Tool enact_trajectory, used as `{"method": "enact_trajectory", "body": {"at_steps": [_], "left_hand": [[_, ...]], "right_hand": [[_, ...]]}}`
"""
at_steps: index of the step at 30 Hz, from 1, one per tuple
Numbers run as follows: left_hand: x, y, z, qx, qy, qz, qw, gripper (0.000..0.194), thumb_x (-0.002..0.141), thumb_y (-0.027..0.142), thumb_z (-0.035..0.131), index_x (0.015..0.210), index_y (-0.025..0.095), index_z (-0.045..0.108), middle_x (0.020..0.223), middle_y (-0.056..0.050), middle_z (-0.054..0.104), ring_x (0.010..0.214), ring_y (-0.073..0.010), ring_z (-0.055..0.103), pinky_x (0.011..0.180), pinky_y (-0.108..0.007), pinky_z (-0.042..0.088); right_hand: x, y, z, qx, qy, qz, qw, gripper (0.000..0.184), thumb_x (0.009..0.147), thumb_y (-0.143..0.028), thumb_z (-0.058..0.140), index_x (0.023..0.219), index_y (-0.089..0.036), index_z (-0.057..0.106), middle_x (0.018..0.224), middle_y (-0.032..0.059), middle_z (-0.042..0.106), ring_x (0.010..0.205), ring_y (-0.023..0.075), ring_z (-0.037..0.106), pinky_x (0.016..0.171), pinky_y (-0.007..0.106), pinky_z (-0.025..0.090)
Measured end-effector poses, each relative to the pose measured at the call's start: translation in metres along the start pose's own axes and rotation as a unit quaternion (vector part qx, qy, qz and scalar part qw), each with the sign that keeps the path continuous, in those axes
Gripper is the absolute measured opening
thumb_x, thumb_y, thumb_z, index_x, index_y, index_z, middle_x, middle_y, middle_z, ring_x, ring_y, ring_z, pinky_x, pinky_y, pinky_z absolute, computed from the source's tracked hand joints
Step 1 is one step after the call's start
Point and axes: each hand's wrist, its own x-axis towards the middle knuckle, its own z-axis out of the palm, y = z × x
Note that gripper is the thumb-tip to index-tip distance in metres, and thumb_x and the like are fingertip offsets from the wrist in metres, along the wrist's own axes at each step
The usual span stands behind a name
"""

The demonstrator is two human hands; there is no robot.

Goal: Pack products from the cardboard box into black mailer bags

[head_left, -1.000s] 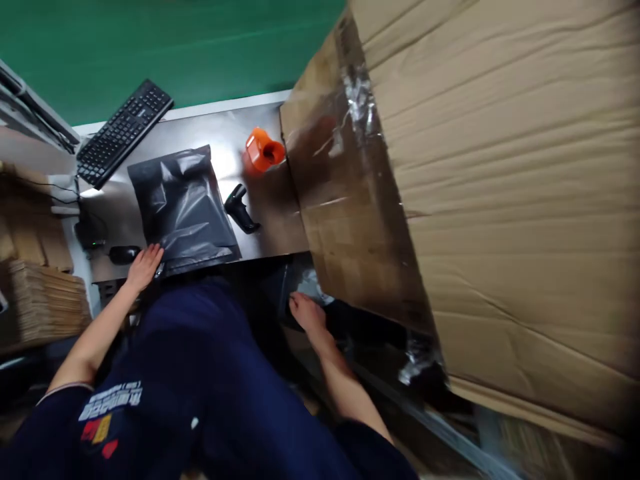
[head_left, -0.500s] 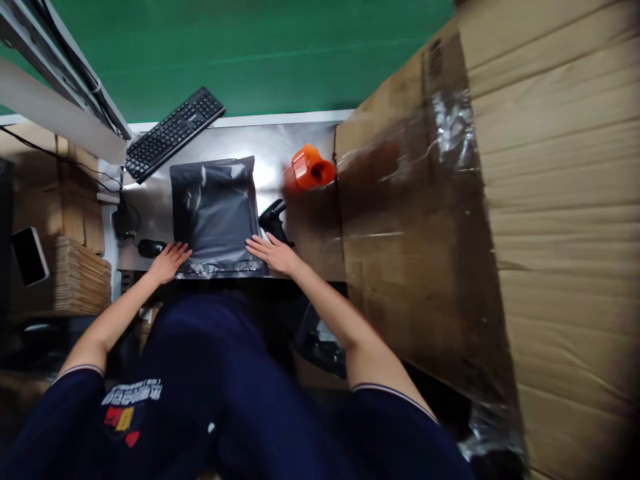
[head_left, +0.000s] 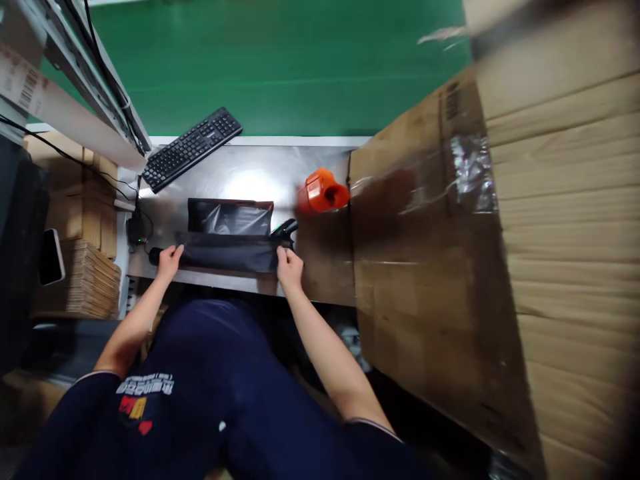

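Observation:
A black plastic mailer bag (head_left: 227, 253) lies on the metal table with its near part folded up and over. My left hand (head_left: 169, 262) is closed on the bag's near left corner, beside the black mouse (head_left: 155, 256). At the near right corner, my right hand (head_left: 290, 269) pinches the bag's edge. Just beyond that hand a black handheld scanner (head_left: 286, 229) rests on the table, partly hidden by the bag and the fingers.
An orange tape dispenser (head_left: 325, 191) stands at the right, against a large cardboard box (head_left: 415, 233). A black keyboard (head_left: 195, 148) lies at the back left. Stacked flat cardboard (head_left: 93, 277) and a phone (head_left: 51, 257) are on the left.
Both hands went from lying flat on the bag to gripping its near corners. The bag's near part has been lifted and folded away from me, so it covers less table.

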Motion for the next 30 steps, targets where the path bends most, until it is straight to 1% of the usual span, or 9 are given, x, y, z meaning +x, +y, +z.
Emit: {"method": "enact_trajectory", "body": {"at_steps": [3, 6, 9, 14, 22, 25, 27, 28, 30], "left_hand": [[0.028, 0.023, 0.02, 0.01, 0.087, -0.033, 0.996, 0.041, 0.107, 0.038, 0.041, 0.071, 0.022, 0.054, 0.069, 0.0, 0.057, 0.071, -0.0157, 0.056, 0.072, -0.026, 0.042], [0.049, 0.038, 0.028, 0.032, 0.113, -0.057, 0.991, 0.033, 0.106, 0.034, 0.047, 0.079, 0.022, 0.061, 0.071, -0.002, 0.062, 0.074, -0.0184, 0.06, 0.074, -0.028, 0.041], [0.063, 0.046, 0.028, 0.056, 0.098, -0.071, 0.991, 0.031, 0.107, 0.034, 0.049, 0.085, 0.022, 0.066, 0.073, -0.004, 0.067, 0.076, -0.021, 0.064, 0.073, -0.03, 0.04], [0.08, 0.051, 0.027, 0.092, 0.056, -0.081, 0.991, 0.033, 0.109, 0.036, 0.045, 0.093, 0.02, 0.07, 0.088, -0.009, 0.074, 0.082, -0.0213, 0.069, 0.073, -0.029, 0.041], [0.091, 0.042, 0.037, 0.146, -0.014, -0.1, 0.984, 0.036, 0.108, 0.04, 0.044, 0.106, 0.019, 0.073, 0.097, -0.014, 0.078, 0.096, -0.0279, 0.075, 0.081, -0.034, 0.052], [0.085, 0.04, 0.035, 0.162, -0.011, -0.101, 0.981, 0.047, 0.107, 0.045, 0.042, 0.132, 0.012, 0.065, 0.116, -0.022, 0.076, 0.111, -0.0337, 0.073, 0.093, -0.042, 0.055], [0.08, 0.045, 0.035, 0.172, 0.007, -0.066, 0.983, 0.06, 0.107, 0.048, 0.042, 0.151, 0.008, 0.049, 0.142, -0.027, 0.064, 0.133, -0.0364, 0.062, 0.108, -0.048, 0.05], [0.078, 0.049, 0.037, 0.178, 0.014, -0.023, 0.984, 0.065, 0.106, 0.048, 0.042, 0.157, 0.008, 0.041, 0.155, -0.027, 0.053, 0.144, -0.0362, 0.052, 0.115, -0.049, 0.045], [0.075, 0.06, 0.047, 0.194, 0.002, 0.103, 0.976, 0.066, 0.105, 0.046, 0.043, 0.163, 0.013, 0.035, 0.17, -0.02, 0.036, 0.158, -0.0338, 0.032, 0.127, -0.051, 0.031]], "right_hand": [[0.027, -0.026, 0.013, -0.054, 0.043, 0.044, 0.997, 0.055, 0.108, -0.056, 0.024, 0.074, -0.022, 0.05, 0.065, -0.0028, 0.043, 0.066, 0.0149, 0.042, 0.066, 0.026, 0.038], [0.048, -0.047, 0.014, -0.124, 0.026, 0.091, 0.988, 0.046, 0.11, -0.045, 0.031, 0.094, -0.018, 0.065, 0.075, 0.003, 0.058, 0.072, 0.0178, 0.052, 0.072, 0.028, 0.04], [0.062, -0.061, 0.01, -0.188, -0.016, 0.133, 0.973, 0.045, 0.11, -0.045, 0.035, 0.114, -0.017, 0.071, 0.089, 0.0108, 0.069, 0.081, 0.0215, 0.062, 0.077, 0.03, 0.044], [0.075, -0.072, 0.011, -0.266, -0.063, 0.159, 0.949, 0.052, 0.111, -0.046, 0.03, 0.128, -0.015, 0.068, 0.106, 0.0205, 0.074, 0.1, 0.0283, 0.071, 0.088, 0.037, 0.051], [0.093, -0.081, 0.017, -0.33, -0.109, 0.148, 0.926, 0.042, 0.108, -0.034, 0.039, 0.121, -0.007, 0.068, 0.111, 0.0268, 0.074, 0.109, 0.0346, 0.073, 0.093, 0.045, 0.055], [0.093, -0.084, 0.006, -0.341, -0.107, 0.152, 0.921, 0.04, 0.105, -0.034, 0.047, 0.127, -0.005, 0.063, 0.112, 0.0276, 0.073, 0.11, 0.0355, 0.072, 0.093, 0.046, 0.054], [0.087, -0.087, 0.001, -0.349, -0.082, 0.128, 0.925, 0.044, 0.103, -0.035, 0.049, 0.134, -0.004, 0.058, 0.121, 0.0298, 0.07, 0.117, 0.0371, 0.068, 0.097, 0.048, 0.052], [0.083, -0.09, 0.004, -0.351, -0.062, 0.087, 0.93, 0.047, 0.103, -0.035, 0.048, 0.138, -0.004, 0.056, 0.129, 0.0308, 0.067, 0.124, 0.0379, 0.064, 0.101, 0.05, 0.05], [0.073, -0.095, 0.018, -0.341, -0.038, -0.051, 0.938, 0.052, 0.105, -0.036, 0.044, 0.146, -0.007, 0.052, 0.149, 0.0292, 0.056, 0.141, 0.038, 0.05, 0.114, 0.054, 0.04]]}}
